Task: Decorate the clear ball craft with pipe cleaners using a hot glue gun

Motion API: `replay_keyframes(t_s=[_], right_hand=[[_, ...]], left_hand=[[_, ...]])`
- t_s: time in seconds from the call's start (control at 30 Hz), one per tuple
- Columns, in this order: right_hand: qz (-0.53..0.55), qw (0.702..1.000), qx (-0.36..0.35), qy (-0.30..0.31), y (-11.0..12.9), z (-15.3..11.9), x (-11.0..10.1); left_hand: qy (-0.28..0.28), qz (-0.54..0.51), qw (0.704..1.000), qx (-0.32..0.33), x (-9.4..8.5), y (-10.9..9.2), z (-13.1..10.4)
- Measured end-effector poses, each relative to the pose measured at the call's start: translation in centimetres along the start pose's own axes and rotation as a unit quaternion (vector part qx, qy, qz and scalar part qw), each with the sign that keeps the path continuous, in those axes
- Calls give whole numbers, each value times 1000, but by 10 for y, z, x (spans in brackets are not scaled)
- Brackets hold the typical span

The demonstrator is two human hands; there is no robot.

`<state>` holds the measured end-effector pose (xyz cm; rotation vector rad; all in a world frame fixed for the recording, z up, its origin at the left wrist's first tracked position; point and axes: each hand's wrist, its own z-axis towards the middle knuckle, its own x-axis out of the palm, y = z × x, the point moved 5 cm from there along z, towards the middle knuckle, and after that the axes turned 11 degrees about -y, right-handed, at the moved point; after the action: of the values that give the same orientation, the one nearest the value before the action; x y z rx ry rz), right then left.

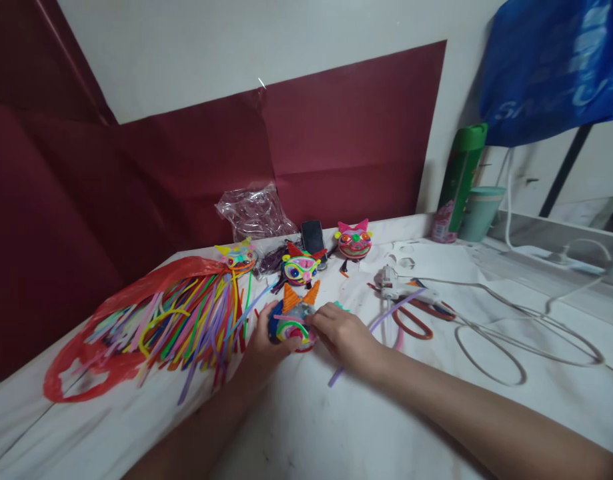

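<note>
A lion-head ornament [292,328] made of coloured pipe cleaners, with two orange ears, is in my left hand [266,350]. My left fingers wrap its left side, and the thumb lies across the lower front. My right hand [347,337] is closed at the right side of its face, fingertips pressed together against it. Whatever is between those fingertips is hidden. Just behind stands a finished-looking lion head with red ears [300,270]. A purple pipe cleaner [336,377] lies on the table beneath my right hand.
On the left, a red plastic bag [131,293] spills many coloured pipe cleaners [186,327]. Behind are a yellow-eared head [237,257], a pink-eared head [353,241], a phone [313,239] and clear plastic [256,212]. To the right lie a corded glue gun [401,288] and orange-handled scissors [415,327].
</note>
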<state>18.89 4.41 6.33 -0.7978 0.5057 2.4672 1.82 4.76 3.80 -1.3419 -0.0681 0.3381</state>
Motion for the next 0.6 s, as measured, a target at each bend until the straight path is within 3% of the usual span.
replay_keyframes(t_s=[0.13,0.2,0.4,0.47,0.53,0.6], right_hand=[[27,1000,-8,-12,1,4,-3],[43,997,-25,-56,1,11,-20],[-2,956,-74,-285,11,34,-128],[-17,941,-83,-329,16,35,-151],[-18,935,-101,-339,15,35,-155],[-20,942,-119,-314,5,33,-139]], left_hand=[[-25,14,1000,7,-1,-3,2],[-11,2,1000,0,-2,-4,4],[20,-37,998,-49,-16,-8,10],[16,-46,997,-63,-20,-9,12],[12,-51,997,-63,-21,-10,12],[22,-50,996,-63,-19,-10,11]])
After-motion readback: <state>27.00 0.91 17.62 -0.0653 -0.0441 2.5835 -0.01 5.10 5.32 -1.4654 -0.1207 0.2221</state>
